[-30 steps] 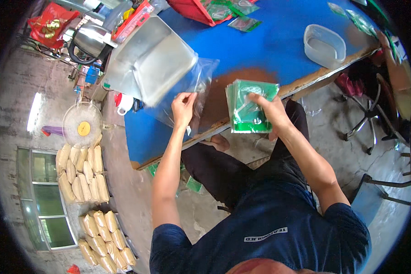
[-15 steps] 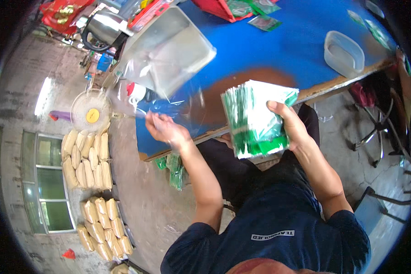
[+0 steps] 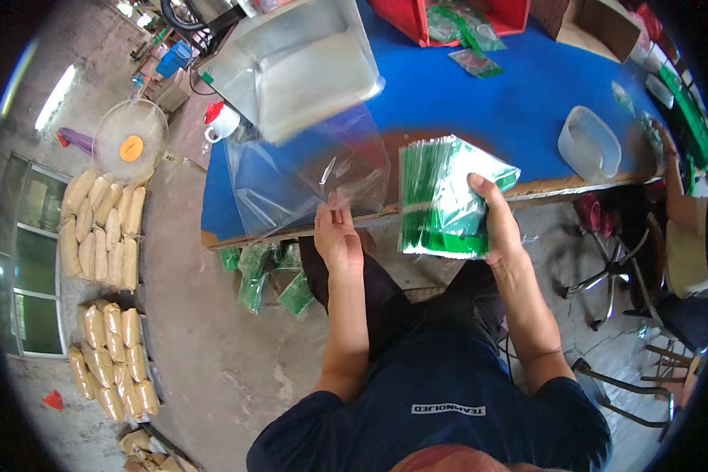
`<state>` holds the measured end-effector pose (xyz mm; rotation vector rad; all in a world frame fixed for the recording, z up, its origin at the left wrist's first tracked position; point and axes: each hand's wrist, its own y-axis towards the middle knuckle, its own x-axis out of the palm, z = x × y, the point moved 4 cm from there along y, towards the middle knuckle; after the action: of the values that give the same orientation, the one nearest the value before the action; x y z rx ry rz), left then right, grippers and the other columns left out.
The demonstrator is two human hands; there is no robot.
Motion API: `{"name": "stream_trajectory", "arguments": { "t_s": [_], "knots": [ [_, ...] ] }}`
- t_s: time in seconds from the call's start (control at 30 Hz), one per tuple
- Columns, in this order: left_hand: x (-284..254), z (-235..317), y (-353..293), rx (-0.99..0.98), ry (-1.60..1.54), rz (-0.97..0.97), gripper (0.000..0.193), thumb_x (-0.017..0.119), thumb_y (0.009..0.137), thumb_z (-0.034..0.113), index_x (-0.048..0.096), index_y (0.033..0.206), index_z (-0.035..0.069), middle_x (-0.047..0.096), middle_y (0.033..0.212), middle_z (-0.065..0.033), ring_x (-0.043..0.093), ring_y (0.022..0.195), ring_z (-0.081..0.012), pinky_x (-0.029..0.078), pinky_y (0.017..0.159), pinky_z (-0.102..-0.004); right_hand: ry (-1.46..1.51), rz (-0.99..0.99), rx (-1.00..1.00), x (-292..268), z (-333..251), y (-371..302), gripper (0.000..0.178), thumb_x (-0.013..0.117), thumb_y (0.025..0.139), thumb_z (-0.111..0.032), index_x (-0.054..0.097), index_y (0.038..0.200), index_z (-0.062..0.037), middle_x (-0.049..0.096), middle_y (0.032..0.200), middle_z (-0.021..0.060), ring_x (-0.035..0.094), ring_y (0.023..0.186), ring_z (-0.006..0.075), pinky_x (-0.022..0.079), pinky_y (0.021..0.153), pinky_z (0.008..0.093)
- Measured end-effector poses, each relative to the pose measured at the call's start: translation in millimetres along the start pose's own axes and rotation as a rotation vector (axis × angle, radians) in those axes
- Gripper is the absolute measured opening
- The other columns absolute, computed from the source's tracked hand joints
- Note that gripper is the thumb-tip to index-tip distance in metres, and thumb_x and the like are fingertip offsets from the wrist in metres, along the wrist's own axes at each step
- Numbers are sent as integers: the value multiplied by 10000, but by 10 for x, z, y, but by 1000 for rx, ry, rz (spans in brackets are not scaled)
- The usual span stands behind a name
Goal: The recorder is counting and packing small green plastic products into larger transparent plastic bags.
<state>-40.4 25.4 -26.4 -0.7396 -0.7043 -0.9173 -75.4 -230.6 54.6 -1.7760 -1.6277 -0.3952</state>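
My right hand (image 3: 499,224) is wrapped around a thick stack of green and clear flat packets (image 3: 444,200), thumb on top, just in front of the table edge. My left hand (image 3: 340,240) is palm up, its fingertips gripping the near edge of a large clear plastic bag (image 3: 291,177). The thin bag spreads over the table's front left corner. Behind it stands a translucent tub (image 3: 311,75) with a clear sheet or more bags inside; which, I cannot tell.
On the blue table (image 3: 480,102) are a red bin (image 3: 405,20) of green packets, a small translucent container (image 3: 590,145) and a cardboard box (image 3: 598,27). A white cup with red lid (image 3: 222,122) stands left. Green packets (image 3: 253,271) lie below the edge. Another person's arm (image 3: 679,189) shows right.
The clear bag has come down and spread out flatter, and my left hand has moved right and turned palm up. My right hand still holds the stack. The view has shifted.
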Motion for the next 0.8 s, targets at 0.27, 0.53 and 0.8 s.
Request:
{"name": "stream_trajectory", "arguments": {
  "t_s": [0.27,0.53,0.8],
  "knots": [
    [228,-618,-524,-284,124,-94,236,558,1013,164,521,1206,34,556,1319,-119,561,1214,-246,467,1039,-409,-221,61,-171,50,-176,-111,586,695,864,-338,529,1298,20,640,1131,97,639,993,183,533,849,326],
    [714,104,-1147,-259,775,-1052,144,601,954,65,642,1053,-31,689,916,-116,671,794,-194,562,708,-323,-270,317,-150,-633,-84,466,491,710,855,-363,622,1193,-18,655,1081,73,632,931,181,521,795,338],
    [1110,-250,879,582,1598,-1298,228,802,792,131,728,992,51,642,915,-61,622,814,-128,490,710,-257,-219,336,-170,-659,-38,309,523,699,867,-366,588,1238,-15,636,1143,84,616,1023,191,504,871,344]
  ]
}}
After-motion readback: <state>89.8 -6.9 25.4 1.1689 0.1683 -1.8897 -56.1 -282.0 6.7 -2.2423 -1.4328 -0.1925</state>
